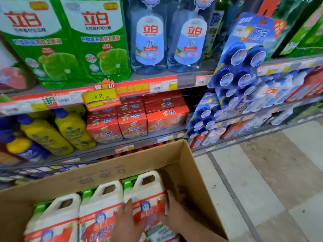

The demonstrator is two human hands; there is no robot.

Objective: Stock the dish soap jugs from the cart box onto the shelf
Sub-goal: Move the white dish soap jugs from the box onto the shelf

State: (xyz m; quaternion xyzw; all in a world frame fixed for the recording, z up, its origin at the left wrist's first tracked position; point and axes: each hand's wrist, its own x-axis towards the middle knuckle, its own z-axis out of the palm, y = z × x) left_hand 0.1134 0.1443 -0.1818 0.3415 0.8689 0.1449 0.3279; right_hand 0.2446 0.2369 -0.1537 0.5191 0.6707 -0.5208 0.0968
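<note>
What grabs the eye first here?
White jugs with red labels stand in the cardboard box at the bottom; the left hand and right hand flank the rightmost jug. Above, big green bottles fill the upper shelf's left, and blue hanging packs crowd the right.

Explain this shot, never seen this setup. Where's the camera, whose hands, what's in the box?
There is no robot here. One wide-angle camera on a person's head looks forward and down at their bare hands. A cardboard box holds three white jugs with green caps. The left hand lies flat on the front of the rightmost jug, and the right hand is against its right side. Blur hides whether that hand grips. The jug sits in the box. Behind are store shelves with green jugs, blue bottles and red cartons.
</note>
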